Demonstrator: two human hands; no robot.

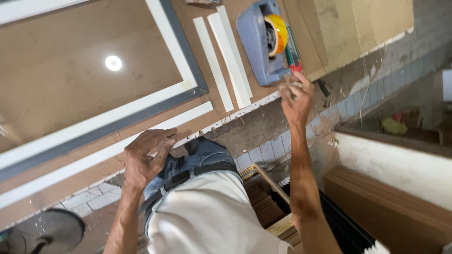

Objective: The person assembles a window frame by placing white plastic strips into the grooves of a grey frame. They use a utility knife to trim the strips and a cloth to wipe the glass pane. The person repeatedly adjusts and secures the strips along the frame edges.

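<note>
My left hand [146,157] rests palm down on a long white strip [94,157] that lies along the front edge of the brown worktop [221,120]. My right hand [296,96] is raised at the near end of a blue tape dispenser [259,42] with a yellow roll [278,33], fingers pinched together at its cutter end; what they pinch is too small to tell. A glass pane in a white and grey frame [188,84] lies just beyond the strip.
Three short white strips [226,56] lie side by side between the frame and the dispenser. Brown boards [358,23] lie at the far right of the worktop. Below are a tiled floor [386,70], stacked boards [386,207] and a dark round object [47,230].
</note>
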